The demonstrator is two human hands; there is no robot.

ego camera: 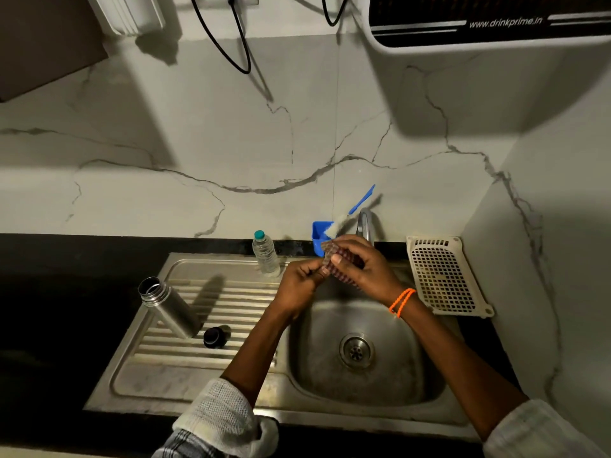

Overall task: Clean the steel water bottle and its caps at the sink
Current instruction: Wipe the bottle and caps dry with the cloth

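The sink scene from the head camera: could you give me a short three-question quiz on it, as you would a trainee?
1. True or false: the open steel water bottle lies flat in the round sink basin.
2. Which hand wears the orange thread bracelet: A left, B right?
3. What lies beside the bottle on the ridged steel drainboard?

Key: 1 false, it stands on the drainboard. 2 B, the right hand; both it and the left hand hold a reddish scrubbing pad. 3 a small black round cap.

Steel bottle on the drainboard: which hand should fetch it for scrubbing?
Left, probably. The steel bottle stands on the left hand's side, and the right hand already grips the scrub pad over the sink.
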